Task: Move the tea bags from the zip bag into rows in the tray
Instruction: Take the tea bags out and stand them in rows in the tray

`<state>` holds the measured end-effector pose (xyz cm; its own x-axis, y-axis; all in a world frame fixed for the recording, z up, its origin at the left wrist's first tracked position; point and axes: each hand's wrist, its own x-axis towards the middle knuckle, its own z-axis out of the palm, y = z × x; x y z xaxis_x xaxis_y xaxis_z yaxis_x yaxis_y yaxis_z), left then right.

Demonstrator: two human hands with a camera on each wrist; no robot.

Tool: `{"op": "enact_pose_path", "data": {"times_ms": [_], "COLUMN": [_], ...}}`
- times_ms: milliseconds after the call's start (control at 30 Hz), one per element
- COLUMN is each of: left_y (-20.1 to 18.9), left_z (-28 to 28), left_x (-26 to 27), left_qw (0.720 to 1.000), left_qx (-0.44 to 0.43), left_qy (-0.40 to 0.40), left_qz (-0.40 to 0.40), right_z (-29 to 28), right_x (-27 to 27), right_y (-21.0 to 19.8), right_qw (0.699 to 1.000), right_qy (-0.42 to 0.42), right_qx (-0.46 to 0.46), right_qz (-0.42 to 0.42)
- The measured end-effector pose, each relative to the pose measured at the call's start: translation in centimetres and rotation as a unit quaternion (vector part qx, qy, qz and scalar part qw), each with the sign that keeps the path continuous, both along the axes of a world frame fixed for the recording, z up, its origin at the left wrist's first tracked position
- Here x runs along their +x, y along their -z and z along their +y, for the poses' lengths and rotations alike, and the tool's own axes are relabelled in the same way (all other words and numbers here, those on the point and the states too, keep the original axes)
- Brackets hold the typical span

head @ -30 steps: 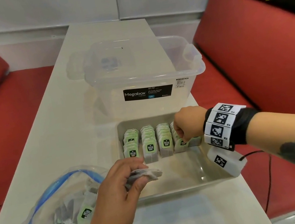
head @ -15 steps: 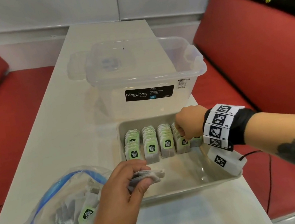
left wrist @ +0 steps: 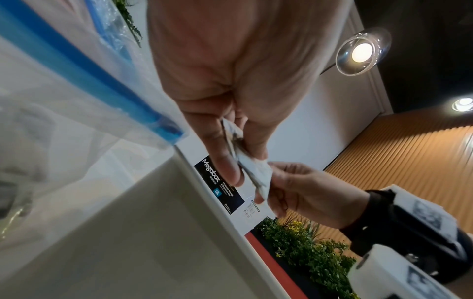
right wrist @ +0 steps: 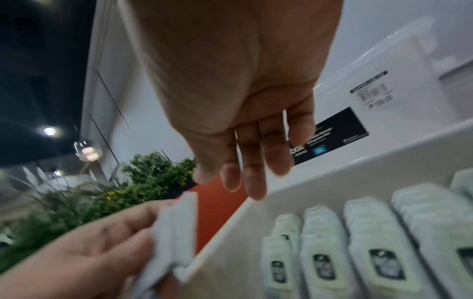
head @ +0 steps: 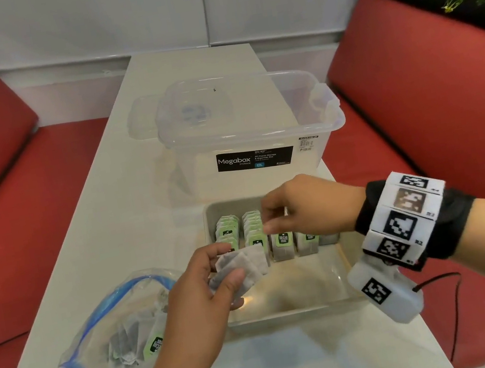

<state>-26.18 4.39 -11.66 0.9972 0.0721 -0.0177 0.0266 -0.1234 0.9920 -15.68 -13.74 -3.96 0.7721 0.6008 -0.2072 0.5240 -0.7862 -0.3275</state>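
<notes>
Over tray [head: 347, 291], left hand [head: 191, 303] fanning tea bags [head: 243, 268]

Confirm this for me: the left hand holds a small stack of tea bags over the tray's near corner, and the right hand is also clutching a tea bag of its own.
Not quite. The left hand does hold a stack of tea bags by the tray, but the right hand holds nothing: the right wrist view shows its fingers straight and bare, reaching toward that stack.
</notes>
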Motion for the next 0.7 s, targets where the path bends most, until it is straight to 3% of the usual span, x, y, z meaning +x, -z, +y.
{"op": "enact_pose_path", "data": {"times_ms": [100, 200, 333, 467, 600, 700], "left_y": [-0.3, -0.7, -1.3, -1.4, -1.9, -2.7], "left_z": [-0.3, -0.7, -0.6, 0.2, -0.5, -1.7], "left_x": [0.0, -0.3, -0.6, -0.7, -0.9, -1.0], "left_qw": [1.000, 0.997, 0.991, 0.989, 0.998, 0.995], "left_qx": [0.022, 0.072, 0.133, 0.134, 0.055, -0.046], "left_qy": [0.002, 0.013, -0.001, -0.031, 0.016, 0.084], "left_qz": [-0.005, -0.014, -0.035, -0.048, -0.040, 0.009], "right_z": [0.8, 1.0, 0.1, -1.3, -1.6, -1.1], "right_x": [-2.0, -2.9, -3.1, -3.5, -4.5, -5.2], "right_y": [-0.2, 0.4, 0.8, 1.1, 1.7, 2.0], "right_qw": [0.994, 0.990, 0.992, 0.981, 0.966, 0.962], "right_qy": [-0.016, -0.013, 0.022, 0.093, 0.142, 0.125], "right_qx": [0.085, 0.100, 0.094, 0.167, 0.207, 0.200], "right_qz": [0.062, 0.094, 0.078, 0.040, -0.060, -0.135]}}
